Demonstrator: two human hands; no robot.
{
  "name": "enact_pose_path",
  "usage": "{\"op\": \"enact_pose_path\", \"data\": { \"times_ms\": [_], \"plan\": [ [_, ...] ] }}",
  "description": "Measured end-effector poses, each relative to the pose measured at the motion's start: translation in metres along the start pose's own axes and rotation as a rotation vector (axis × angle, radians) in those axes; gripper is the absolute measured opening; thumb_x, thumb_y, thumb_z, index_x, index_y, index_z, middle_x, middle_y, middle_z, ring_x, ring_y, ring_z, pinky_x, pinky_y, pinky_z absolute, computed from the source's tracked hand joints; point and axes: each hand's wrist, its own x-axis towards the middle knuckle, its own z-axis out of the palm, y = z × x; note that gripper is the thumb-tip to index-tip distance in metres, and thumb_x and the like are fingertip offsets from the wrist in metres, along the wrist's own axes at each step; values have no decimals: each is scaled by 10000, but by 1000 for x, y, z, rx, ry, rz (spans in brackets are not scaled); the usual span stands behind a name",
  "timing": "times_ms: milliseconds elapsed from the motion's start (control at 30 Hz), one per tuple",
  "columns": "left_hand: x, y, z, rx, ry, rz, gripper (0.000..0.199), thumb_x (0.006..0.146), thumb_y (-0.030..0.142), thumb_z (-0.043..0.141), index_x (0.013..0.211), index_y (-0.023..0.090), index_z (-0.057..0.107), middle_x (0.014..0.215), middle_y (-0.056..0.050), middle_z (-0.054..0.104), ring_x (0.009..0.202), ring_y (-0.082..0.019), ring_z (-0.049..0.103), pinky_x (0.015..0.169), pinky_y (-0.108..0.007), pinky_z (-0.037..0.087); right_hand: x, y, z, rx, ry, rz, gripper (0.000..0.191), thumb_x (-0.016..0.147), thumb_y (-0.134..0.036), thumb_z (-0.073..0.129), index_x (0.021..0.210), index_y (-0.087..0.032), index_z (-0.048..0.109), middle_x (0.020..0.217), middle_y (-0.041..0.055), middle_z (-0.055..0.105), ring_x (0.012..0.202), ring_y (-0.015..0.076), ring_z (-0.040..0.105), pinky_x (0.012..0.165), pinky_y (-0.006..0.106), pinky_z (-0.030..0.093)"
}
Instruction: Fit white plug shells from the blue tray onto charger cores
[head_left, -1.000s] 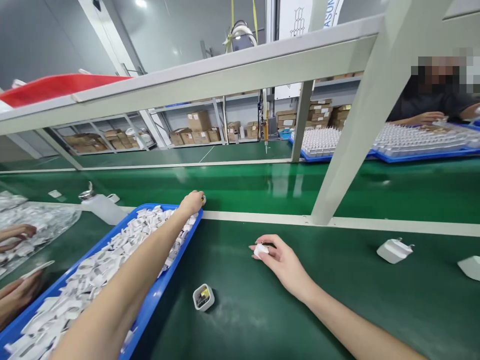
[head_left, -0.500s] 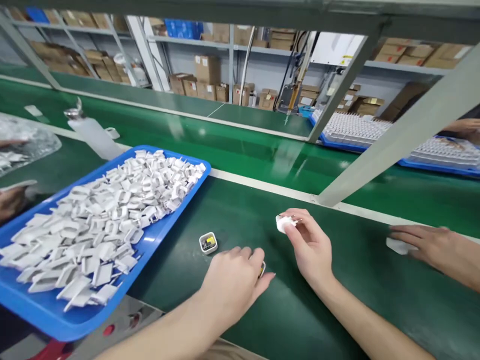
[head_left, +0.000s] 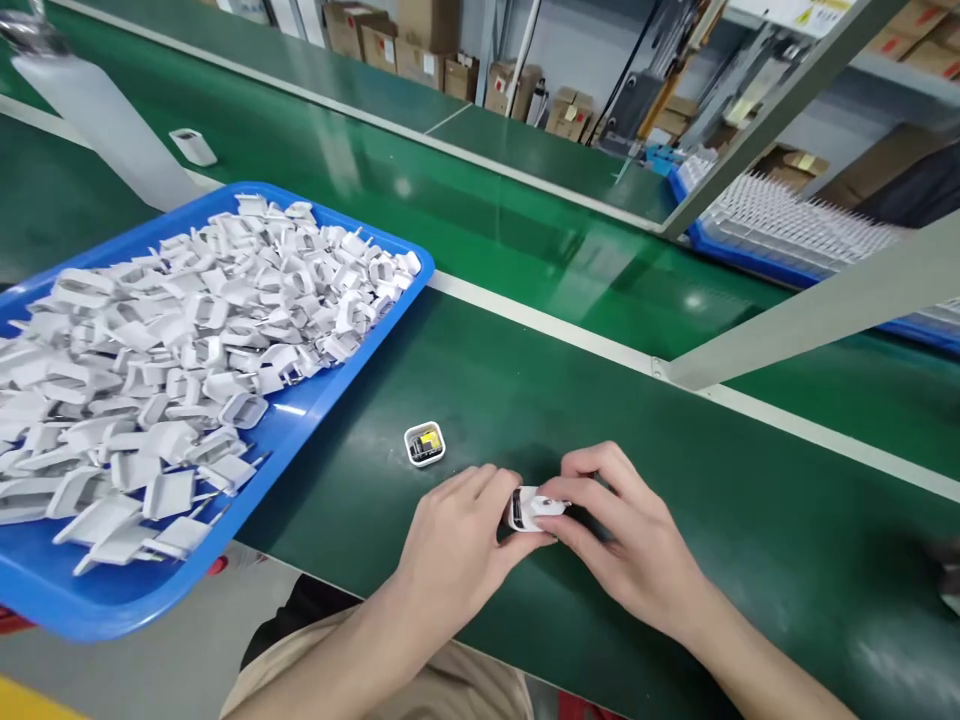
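- Green bench [head_left: 480, 385] spans the view, with a tray [head_left: 304, 415] of loose white caps [head_left: 225, 310] at left.
- Left hand [head_left: 457, 545] has its fingers nearly closed, pinching the dark-slotted end of a white plug [head_left: 531, 508].
- Right hand [head_left: 637, 540] curls thumb and fingers onto the plug's other, pronged end.
- So the plug sits between both hands' fingertips, in front of the body; whether it touches the bench is hidden.
- By its look, the step is pressing two parts together: line up their outlines first, and keep them square.
- Push straight and evenly from the flat sides, as a sideways load on the prongs could cock the fit.
- Turn it and check the seam all round.
- One open housing [head_left: 425, 444] stands just beyond the left knuckles; avoid knocking it.
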Motion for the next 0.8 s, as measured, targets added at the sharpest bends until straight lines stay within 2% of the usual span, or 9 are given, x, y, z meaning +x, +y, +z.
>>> {"op": "enact_pose_path", "data": {
  "times_ms": [200,333,533,633,667,733,800],
  "plan": [
    [-1,-1,4,25,26,42,229,930,325,701,850,234,508,769,27,620,669,-188,594,600,-325,429,0,-4,2,-38,-55,-61,114,1015,-132,589,1106,-181,637,984,75,624,854,192,528,768,352,485],
    [-3,0,3,36,42,51,138,945,263,641,874,229,528,780,14,623,678,-195,596,620,-340,449,-1,-7,2,-100,-90,-53,110,1032,-124,546,1075,-180,631,960,70,620,823,190,509,736,351,447],
    [1,-1,1,35,-58,3,169,889,240,697,843,232,535,791,13,623,701,-202,614,624,-344,477,-1,-17,10,-240,-150,-13,209,1041,-107,424,986,-188,609,896,75,613,776,195,499,699,351,432],
    [1,5,0,54,-101,4,167,892,268,726,941,224,573,862,-2,666,774,-225,660,669,-358,526,3,-19,12,-288,-154,-11,236,1041,-116,400,945,-193,602,866,73,614,768,196,517,692,341,447],
    [-1,8,-3,69,-108,9,226,891,290,742,1034,212,586,912,-18,689,817,-238,680,704,-370,547,3,-17,8,-291,-145,-6,235,1046,-138,402,932,-199,599,859,72,618,770,199,534,691,340,458],
    [-9,11,-20,83,-109,36,489,878,362,777,1260,169,539,992,-52,719,876,-257,705,745,-386,575,0,-7,-8,-297,-85,37,222,1058,-236,425,931,-215,606,847,72,636,758,214,584,670,348,482],
    [-19,5,-52,84,-93,75,645,892,426,761,1391,153,457,997,-47,728,847,-245,713,711,-367,580,-10,11,-31,-291,34,144,236,1043,-400,491,931,-243,628,806,70,651,678,232,614,582,358,476]
  ]
}}
